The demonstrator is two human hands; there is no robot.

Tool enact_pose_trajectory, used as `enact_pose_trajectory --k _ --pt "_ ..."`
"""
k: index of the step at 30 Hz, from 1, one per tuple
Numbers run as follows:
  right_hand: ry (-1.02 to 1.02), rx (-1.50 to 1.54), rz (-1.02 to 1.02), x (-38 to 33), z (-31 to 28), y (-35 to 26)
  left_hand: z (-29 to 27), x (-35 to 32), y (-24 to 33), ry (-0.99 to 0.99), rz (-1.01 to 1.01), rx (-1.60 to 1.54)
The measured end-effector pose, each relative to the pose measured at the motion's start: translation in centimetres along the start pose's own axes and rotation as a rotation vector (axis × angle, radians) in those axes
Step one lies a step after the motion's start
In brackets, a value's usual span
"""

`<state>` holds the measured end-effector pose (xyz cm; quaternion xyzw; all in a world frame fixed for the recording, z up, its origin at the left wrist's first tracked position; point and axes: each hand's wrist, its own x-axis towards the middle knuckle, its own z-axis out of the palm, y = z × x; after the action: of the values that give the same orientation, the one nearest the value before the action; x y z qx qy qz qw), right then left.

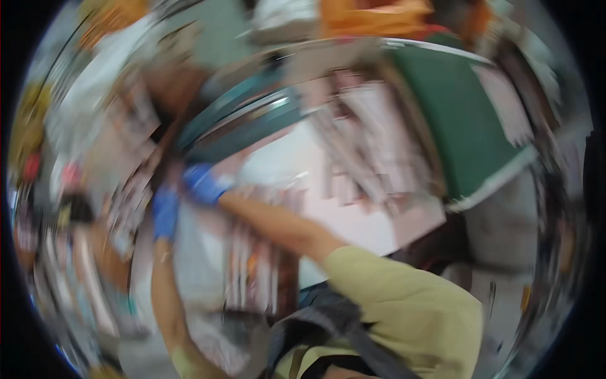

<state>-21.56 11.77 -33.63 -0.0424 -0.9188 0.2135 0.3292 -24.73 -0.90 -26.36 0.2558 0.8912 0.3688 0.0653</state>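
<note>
The picture is smeared by motion. My left hand [165, 211], in a blue glove, reaches to the left part of the white tabletop [360, 230]. Close beside it is my right hand [203, 184], also blue-gloved, with its forearm crossing the table. Both are near the lower left end of a long teal device [246, 126] with a pale metal strip along it. Blur hides the fingers, and I cannot make out whether either hand holds anything. A whitish, sheet-like patch [192, 252] lies just below the hands.
Between my forearms and body stands a row of thin packets [255, 271]. Several long, pale pinkish packets [372, 132] lie in a pile right of the teal device. A green board or mat [457, 120] with a white edge is at the right. Orange material [372, 19] shows at the back.
</note>
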Motion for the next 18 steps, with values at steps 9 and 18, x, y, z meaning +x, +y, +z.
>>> enact_pose_trajectory --k 9,18 --pt "-0.322 0.159 -0.057 2.2 -6.2 -4.7 -5.5 -4.3 4.5 -0.056 -0.099 0.228" --pt "-0.396 0.124 0.030 1.7 -7.2 -5.7 -4.5 -4.3 4.2 0.037 0.103 0.641"
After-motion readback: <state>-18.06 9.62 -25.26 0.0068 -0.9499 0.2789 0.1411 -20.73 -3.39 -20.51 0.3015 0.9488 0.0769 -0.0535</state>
